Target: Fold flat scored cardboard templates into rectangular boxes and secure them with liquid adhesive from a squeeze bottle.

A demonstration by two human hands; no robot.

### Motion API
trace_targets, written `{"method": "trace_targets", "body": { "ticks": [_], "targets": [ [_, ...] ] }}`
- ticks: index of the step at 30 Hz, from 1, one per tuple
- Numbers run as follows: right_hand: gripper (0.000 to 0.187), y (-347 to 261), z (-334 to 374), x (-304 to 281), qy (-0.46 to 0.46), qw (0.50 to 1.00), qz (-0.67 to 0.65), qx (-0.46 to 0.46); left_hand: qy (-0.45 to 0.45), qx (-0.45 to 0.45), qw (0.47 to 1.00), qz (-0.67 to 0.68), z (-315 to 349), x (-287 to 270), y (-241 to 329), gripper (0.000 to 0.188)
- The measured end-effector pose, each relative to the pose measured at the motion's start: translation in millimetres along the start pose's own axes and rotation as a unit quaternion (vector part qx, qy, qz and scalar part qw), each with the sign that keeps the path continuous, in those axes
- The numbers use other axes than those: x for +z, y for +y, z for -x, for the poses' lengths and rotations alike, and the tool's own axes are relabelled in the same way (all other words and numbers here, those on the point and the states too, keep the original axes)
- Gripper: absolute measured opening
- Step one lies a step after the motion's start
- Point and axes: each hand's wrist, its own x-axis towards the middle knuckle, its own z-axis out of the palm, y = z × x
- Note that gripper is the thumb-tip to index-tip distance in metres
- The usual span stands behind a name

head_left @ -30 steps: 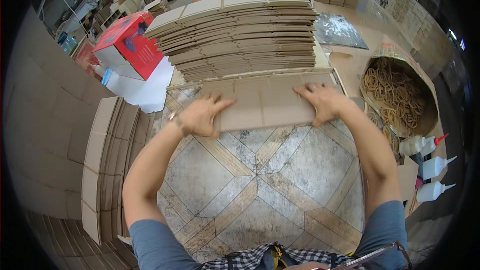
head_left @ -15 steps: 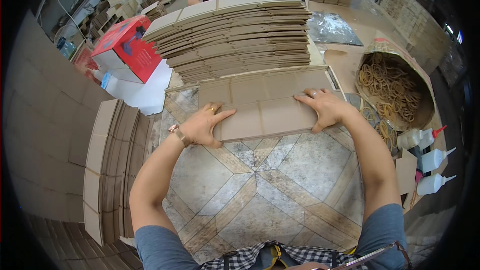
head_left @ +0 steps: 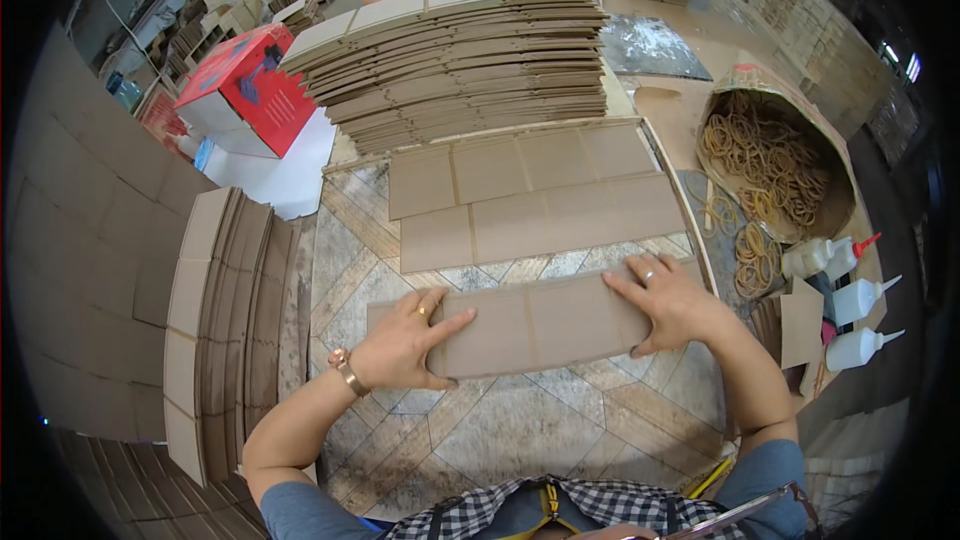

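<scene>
- Presently my two hands are on a long, flat cardboard strip (head_left: 530, 325), which lies on the near part of the desk (head_left: 560, 420), straight in front of me.
- It is plain matt brown, narrow and roughly rectangular, tilted a little so that its right end sits farther from me.
- Straight crease lines cross it from the far edge to the near one, splitting the face into panels; the crease near the middle is a slightly yellower band.
- The near edge looks thin and fairly even; whether there is more than one layer, I cannot tell.
- My left hand (head_left: 408, 338) grips it toward the left end, thumb at the near edge, fingers spread over the face and far edge; a bit of cardboard shows beyond it.
- My right hand (head_left: 668, 302) grips the right end in the same way, fingers spread.
- Just past it lie two more flat strips, a farther strip (head_left: 490, 168) and a middle strip (head_left: 560, 220), the same brown with the same creases; their edges meet or overlap, and I cannot tell which is on top.
- Behind those rises a tall stack of folded cardboard (head_left: 460, 70), paler on top, its layers uneven.
</scene>
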Motion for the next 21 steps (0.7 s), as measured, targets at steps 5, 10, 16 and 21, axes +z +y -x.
{"method": "trace_targets", "body": {
  "ticks": [5, 10, 16, 21],
  "targets": [
    [0.102, 20, -12, -5, 0.052, 0.998, -0.031, 0.016, 0.016, -0.010, 1.000, 0.011, -21, -4, -26, 0.091],
    [0.102, 22, -18, -5, 0.027, 0.999, -0.017, 0.043, 0.037, -0.002, 0.999, -0.027, -22, 4, -35, 0.095],
    [0.102, 9, -9, -16, 0.018, 0.999, 0.014, 0.048, 0.023, -0.022, 0.999, -0.010, -22, 1, -28, 0.096],
    [0.100, -42, 37, -19, -0.006, 0.998, -0.012, 0.063, -0.008, -0.023, 1.000, -0.012, 21, -8, 21, 0.088]
  ]
}}
